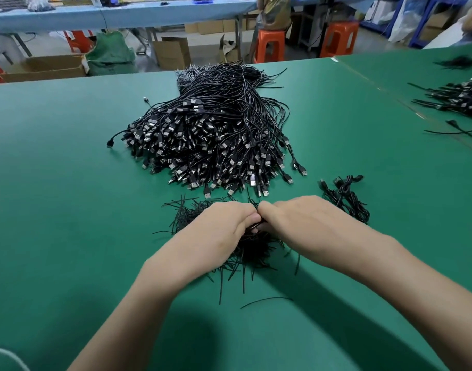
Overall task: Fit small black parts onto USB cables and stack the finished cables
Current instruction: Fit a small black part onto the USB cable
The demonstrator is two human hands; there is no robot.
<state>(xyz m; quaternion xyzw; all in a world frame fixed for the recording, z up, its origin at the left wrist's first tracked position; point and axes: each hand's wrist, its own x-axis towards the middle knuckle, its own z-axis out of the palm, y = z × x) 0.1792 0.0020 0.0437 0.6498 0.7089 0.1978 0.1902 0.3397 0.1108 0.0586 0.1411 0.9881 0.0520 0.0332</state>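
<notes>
A big heap of black USB cables (210, 135) lies in the middle of the green table (68, 183), plugs fanned toward me. In front of it is a loose pile of thin black parts (245, 253). My left hand (221, 226) and my right hand (296, 220) meet knuckle to knuckle over that pile, fingers curled down and pinching a black cable between them; what exactly sits in the fingers is hidden. A small stack of bundled cables (346, 196) lies just right of my right hand.
More black cables (459, 100) lie on the adjoining green table at right. Beyond the far edge are cardboard boxes (50, 66), a green sack (111, 53), orange stools (339, 38) and a seated person (273, 12) at a blue bench.
</notes>
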